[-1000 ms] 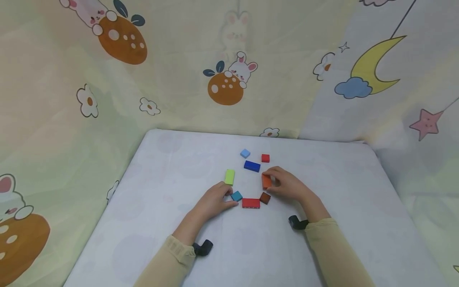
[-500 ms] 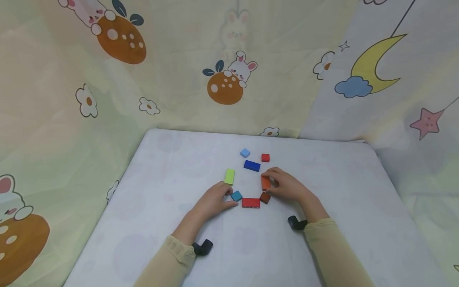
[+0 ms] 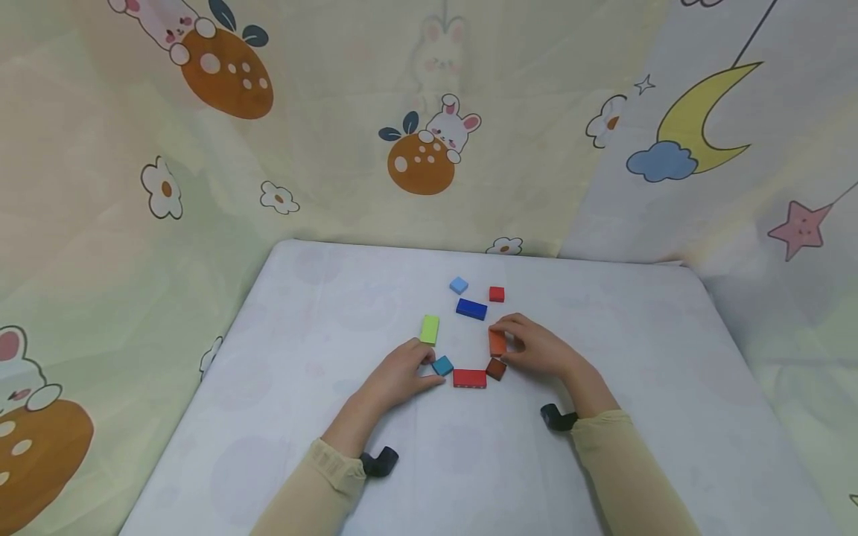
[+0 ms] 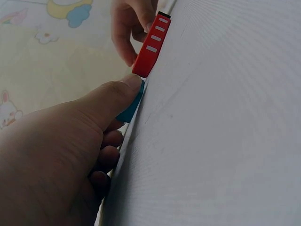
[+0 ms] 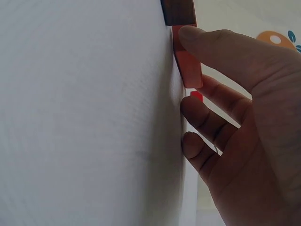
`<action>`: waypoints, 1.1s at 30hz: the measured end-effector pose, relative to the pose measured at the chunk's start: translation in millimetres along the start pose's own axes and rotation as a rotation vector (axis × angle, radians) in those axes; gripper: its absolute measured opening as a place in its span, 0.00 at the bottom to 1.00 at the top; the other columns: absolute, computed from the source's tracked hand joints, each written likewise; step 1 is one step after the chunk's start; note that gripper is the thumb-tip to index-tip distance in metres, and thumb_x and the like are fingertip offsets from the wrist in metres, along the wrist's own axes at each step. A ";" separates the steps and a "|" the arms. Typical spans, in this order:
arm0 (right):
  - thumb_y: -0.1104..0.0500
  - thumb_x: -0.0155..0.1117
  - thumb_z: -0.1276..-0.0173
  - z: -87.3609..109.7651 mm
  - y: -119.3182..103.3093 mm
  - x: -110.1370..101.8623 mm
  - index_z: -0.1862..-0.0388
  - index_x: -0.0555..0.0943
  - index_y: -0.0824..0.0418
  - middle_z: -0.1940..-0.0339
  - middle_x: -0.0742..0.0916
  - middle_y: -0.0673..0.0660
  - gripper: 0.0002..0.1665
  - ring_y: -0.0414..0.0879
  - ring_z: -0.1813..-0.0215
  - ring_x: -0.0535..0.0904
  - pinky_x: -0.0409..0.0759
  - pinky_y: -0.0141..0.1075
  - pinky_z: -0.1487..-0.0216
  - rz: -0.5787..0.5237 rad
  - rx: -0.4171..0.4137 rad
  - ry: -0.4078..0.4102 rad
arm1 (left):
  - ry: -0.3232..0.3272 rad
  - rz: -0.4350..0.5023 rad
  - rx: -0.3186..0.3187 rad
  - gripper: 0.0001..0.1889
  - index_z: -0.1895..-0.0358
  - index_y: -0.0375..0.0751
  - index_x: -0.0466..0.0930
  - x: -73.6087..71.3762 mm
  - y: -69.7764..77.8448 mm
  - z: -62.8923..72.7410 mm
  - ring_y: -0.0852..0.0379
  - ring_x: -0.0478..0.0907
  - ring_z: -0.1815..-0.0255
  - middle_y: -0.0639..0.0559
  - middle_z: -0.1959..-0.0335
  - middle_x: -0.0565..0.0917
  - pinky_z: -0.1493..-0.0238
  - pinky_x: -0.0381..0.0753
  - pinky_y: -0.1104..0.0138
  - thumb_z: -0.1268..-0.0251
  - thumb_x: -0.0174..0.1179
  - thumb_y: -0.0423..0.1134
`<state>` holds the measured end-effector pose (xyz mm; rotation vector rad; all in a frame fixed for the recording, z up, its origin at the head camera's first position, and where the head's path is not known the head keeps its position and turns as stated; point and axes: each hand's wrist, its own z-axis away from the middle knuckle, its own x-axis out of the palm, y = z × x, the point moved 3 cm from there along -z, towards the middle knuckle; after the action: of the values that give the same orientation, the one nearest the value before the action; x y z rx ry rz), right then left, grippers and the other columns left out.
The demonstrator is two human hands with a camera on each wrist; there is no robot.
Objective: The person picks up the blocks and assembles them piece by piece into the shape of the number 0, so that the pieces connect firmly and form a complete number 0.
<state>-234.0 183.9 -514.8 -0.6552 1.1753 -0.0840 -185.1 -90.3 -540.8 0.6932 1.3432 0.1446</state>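
In the head view, my right hand [image 3: 538, 345] pinches an orange rectangular block [image 3: 497, 343] lengthwise between thumb and fingers. The block's near end meets a small brown block [image 3: 496, 369], seen also in the right wrist view above the orange block [image 5: 188, 63]. My left hand [image 3: 401, 376] curls its thumb and fingers round a small teal block [image 3: 442, 365]. Its thumb lies against the teal block [image 4: 129, 110] in the left wrist view, tip close to a red rectangular block [image 3: 470, 379]. A lime green block [image 3: 430, 330] lies just beyond the left fingers.
Farther back on the white table [image 3: 268, 447] lie a dark blue rectangular block [image 3: 472, 309], a small light blue block [image 3: 459, 285] and a small red block [image 3: 497, 294]. A patterned cloth wall [image 3: 322, 119] stands behind and at the sides.
My right hand has shifted the orange block slightly toward me, closing up to the brown block. The left hand and the other blocks look unmoved.
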 end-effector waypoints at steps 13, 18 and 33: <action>0.54 0.68 0.34 10.4 3.0 -3.8 0.30 0.70 0.42 0.28 0.70 0.53 0.34 0.54 0.32 0.71 0.79 0.51 0.38 -0.059 -0.012 0.034 | -0.010 0.009 -0.001 0.21 0.53 0.54 0.78 -0.2 -1.8 -0.3 0.64 0.73 0.60 0.62 0.60 0.76 0.52 0.79 0.68 0.43 0.68 0.60; 0.51 0.67 0.33 18.7 3.9 1.2 0.33 0.74 0.44 0.39 0.77 0.52 0.29 0.49 0.45 0.74 0.82 0.45 0.46 -0.085 -0.016 0.152 | -0.017 0.022 -0.005 0.22 0.52 0.55 0.78 -0.2 -3.2 -0.5 0.64 0.73 0.59 0.63 0.58 0.76 0.51 0.79 0.67 0.44 0.67 0.62; 0.40 0.69 0.37 25.9 13.1 26.6 0.36 0.75 0.41 0.51 0.79 0.46 0.31 0.44 0.50 0.73 0.78 0.40 0.50 -0.131 0.017 0.232 | 0.095 0.255 -0.014 0.15 0.51 0.59 0.79 -15.0 -19.5 -2.7 0.61 0.73 0.55 0.62 0.55 0.76 0.51 0.78 0.65 0.34 0.60 0.60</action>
<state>-204.1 195.4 -537.7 -0.7204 1.3515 -0.2867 -196.9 -112.0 -538.9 0.8533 1.3394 0.3948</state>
